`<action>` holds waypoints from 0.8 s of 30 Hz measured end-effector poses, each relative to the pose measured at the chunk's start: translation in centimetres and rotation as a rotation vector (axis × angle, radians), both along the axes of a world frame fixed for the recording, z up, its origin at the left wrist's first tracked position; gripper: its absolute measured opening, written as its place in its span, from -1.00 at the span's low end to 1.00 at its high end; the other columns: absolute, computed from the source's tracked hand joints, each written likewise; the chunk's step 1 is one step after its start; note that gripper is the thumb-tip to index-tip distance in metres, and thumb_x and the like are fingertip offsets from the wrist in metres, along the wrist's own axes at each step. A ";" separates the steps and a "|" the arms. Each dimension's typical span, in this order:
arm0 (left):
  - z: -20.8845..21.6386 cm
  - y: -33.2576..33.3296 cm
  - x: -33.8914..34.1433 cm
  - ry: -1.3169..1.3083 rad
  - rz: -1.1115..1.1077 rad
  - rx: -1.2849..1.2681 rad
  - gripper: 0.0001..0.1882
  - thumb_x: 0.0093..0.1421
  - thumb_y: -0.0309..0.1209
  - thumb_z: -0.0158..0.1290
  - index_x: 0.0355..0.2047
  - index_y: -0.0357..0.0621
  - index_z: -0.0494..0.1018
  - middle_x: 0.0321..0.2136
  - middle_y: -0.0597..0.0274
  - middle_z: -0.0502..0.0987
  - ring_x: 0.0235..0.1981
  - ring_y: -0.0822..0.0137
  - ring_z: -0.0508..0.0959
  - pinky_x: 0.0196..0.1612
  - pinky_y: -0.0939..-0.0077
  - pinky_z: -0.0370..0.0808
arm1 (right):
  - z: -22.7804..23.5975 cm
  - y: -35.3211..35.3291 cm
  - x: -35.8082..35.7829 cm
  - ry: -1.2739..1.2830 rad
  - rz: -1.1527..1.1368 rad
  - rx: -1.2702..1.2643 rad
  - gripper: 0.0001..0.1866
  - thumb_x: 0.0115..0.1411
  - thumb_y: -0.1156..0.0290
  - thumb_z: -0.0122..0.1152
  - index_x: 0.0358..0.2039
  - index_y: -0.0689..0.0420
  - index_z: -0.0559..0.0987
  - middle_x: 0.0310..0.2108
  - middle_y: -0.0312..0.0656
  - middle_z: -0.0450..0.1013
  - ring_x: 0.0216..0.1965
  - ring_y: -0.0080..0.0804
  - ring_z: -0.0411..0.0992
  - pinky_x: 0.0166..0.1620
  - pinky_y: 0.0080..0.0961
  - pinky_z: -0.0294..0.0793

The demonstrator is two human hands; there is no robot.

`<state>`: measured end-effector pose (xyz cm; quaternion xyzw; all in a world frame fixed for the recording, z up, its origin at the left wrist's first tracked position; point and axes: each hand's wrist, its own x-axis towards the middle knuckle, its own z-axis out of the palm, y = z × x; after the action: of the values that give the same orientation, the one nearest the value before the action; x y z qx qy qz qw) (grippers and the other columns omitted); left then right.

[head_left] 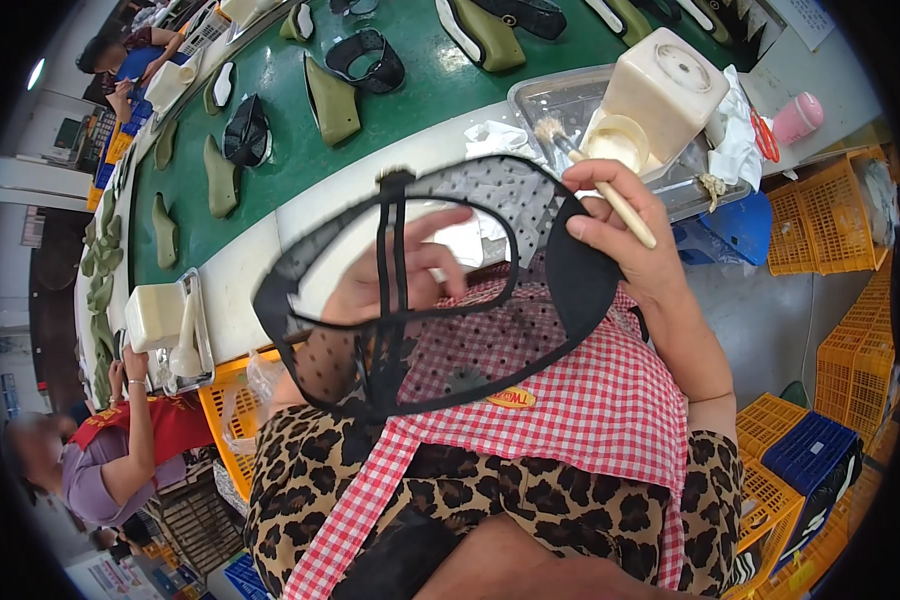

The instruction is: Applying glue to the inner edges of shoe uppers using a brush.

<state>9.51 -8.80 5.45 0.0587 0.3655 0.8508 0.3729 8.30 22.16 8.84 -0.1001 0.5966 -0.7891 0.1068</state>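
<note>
In front of my chest hangs a black mesh shoe upper [585, 285], dotted and sheer, with a solid dark end and two narrow straps across its opening. My right hand [655, 270] pinches that solid end between thumb and fingers. The same hand also keeps a brush [625, 215] with a pale wooden handle, its bristles pointing up and left. My left hand [425, 285] shows through the upper's opening, fingers apart and partly curled. Mesh and straps cover some of it, and no object shows in its fingers.
A cut white jug [670, 75] stands in a clear tray [530, 95] beside crumpled tissues. Olive shoe lasts [332, 105] and black uppers [368, 62] sit on the green conveyor [280, 195]. Orange crates [850, 330] stack at right. A co-worker [115, 460] works at left.
</note>
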 end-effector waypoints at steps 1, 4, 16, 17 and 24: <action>-1.9 0.5 -0.8 0.132 -0.098 0.032 0.02 0.11 -0.09 0.24 0.39 -0.30 -0.07 -0.22 -0.18 0.51 -0.42 0.19 0.62 -0.46 0.53 0.51 | -0.5 -0.2 0.0 0.006 0.027 0.014 -0.53 0.04 0.66 0.27 0.01 0.14 0.50 -0.10 -0.36 0.40 -0.28 -0.73 0.33 -0.17 -0.76 0.36; -3.0 4.2 -2.3 0.333 -0.020 -0.091 -0.03 0.21 0.13 0.10 0.35 -0.34 0.02 -0.03 -0.10 0.46 -0.23 0.18 0.62 -0.31 0.35 0.58 | -3.1 -0.1 0.2 0.050 0.036 0.165 -0.54 0.05 0.64 0.28 0.00 0.13 0.50 -0.09 -0.33 0.41 -0.25 -0.68 0.35 -0.13 -0.69 0.39; -2.4 7.3 -5.2 -0.080 -0.206 -0.190 -0.45 0.43 -0.08 -0.15 0.31 -0.09 0.22 -0.01 0.02 0.55 -0.13 0.25 0.62 -0.12 0.42 0.55 | -4.8 4.9 -1.8 0.456 -0.438 0.689 -0.74 0.28 0.40 0.18 -0.03 0.14 0.61 -0.20 -0.30 0.51 -0.30 -0.58 0.41 -0.21 -0.65 0.40; -2.6 7.3 -5.2 -0.074 -0.185 -0.171 -0.47 0.40 -0.16 -0.07 0.29 -0.12 0.24 -0.04 0.03 0.56 -0.17 0.27 0.62 -0.14 0.43 0.57 | -4.6 5.5 -2.2 0.452 -0.439 0.689 -0.74 0.28 0.40 0.18 -0.03 0.14 0.61 -0.20 -0.30 0.51 -0.30 -0.58 0.41 -0.21 -0.65 0.40; -1.5 7.7 -5.4 -0.147 -0.179 -0.224 -0.50 0.36 -0.32 0.01 0.25 -0.24 0.28 -0.07 -0.03 0.58 -0.15 0.22 0.64 -0.09 0.38 0.60 | -4.8 7.1 -4.4 0.476 -0.519 0.891 -0.83 0.13 0.42 0.34 -0.24 0.14 0.66 -0.31 -0.23 0.57 -0.26 -0.41 0.51 -0.16 -0.50 0.47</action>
<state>4.10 -1.09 3.97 -0.0133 0.4230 0.7702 0.4771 3.85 29.29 4.08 -0.0706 0.8845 -0.4173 -0.1961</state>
